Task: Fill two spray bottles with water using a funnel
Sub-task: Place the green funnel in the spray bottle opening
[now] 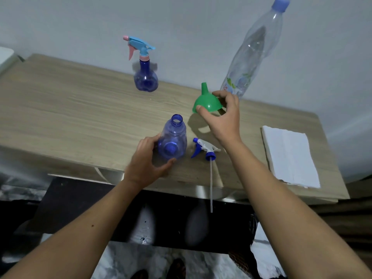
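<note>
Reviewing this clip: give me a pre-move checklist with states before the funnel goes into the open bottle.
1. Open spray bottle uncapped, neck clear: ok.
2. Left hand steadying that bottle: ok.
3. Right hand grip on green funnel: ok.
4. Funnel spout pointing down: not ok, it points up.
5. Removed sprayer head clear of the bottle: ok.
6. Water bottle cap off for pouring: not ok, cap is on.

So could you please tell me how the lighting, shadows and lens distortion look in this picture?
Head view: dim, bluish light; the funnel in the right hand casts a clear shadow on the table, so it is lifted; wide-angle bending tilts the water bottle; the floor below is dark and murky.
</note>
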`<state>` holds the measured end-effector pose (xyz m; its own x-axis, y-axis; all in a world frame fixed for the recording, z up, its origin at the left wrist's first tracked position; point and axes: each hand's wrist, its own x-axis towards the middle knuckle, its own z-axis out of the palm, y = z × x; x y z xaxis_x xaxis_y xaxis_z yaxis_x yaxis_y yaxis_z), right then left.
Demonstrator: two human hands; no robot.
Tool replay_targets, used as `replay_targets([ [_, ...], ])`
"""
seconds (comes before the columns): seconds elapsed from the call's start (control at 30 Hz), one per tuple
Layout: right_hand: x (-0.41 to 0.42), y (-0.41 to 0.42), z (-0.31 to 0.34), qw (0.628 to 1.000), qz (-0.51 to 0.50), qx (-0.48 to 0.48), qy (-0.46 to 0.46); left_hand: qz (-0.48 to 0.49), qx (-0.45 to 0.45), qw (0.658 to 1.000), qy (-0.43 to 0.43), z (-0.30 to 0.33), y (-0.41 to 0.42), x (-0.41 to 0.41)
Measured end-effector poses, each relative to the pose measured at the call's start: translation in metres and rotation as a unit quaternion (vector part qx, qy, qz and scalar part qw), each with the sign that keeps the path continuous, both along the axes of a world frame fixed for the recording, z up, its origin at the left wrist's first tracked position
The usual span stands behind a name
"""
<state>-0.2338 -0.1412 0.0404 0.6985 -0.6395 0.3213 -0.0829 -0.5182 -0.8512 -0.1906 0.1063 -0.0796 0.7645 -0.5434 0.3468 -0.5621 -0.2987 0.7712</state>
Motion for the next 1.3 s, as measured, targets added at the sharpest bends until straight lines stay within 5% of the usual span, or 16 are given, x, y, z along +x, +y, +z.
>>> replay_targets([
  [0.63, -0.076, 0.050, 0.055, 0.990, 0.099, 0.097, 0.008, 0.016, 0.001, 0.999, -0.031, -0.002, -0.003, 0.001],
  [1.3, -0.042, 0.062, 0.087, 0.987, 0.146, -0.058, 0.044, 0.003, -0.031, 0.998, -0.051, -0.004, -0.001, 0.001],
])
